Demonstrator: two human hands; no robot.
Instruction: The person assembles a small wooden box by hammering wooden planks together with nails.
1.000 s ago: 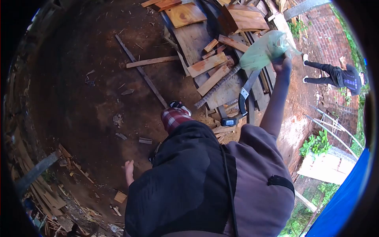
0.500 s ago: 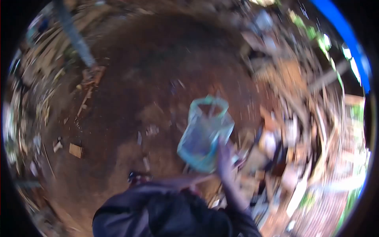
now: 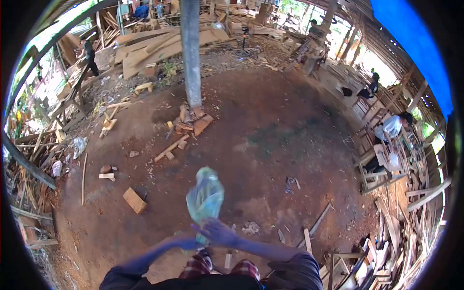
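Observation:
A translucent green-blue plastic bag (image 3: 206, 193) stands out in front of my body above the dirt floor, gathered narrow at its lower end. My right hand (image 3: 217, 232) is closed around the gathered part of the bag. Just to its left and slightly lower, my left hand (image 3: 186, 240) touches the bag's bottom end; its fingers are blurred and partly hidden. Below the hands, one shoe and checked cloth over my legs show.
A concrete post (image 3: 192, 58) rises from the floor with wood scraps (image 3: 186, 128) at its base. A wood block (image 3: 135, 200) lies at the left. Scrap wood (image 3: 386, 246) is piled at the right. A person (image 3: 392, 126) works at the right; others are farther back.
The view has swung toward the right and up, showing the post and people. The bag, earlier spread wide with its mouth open, is now narrow and bunched, and both hands are together at it.

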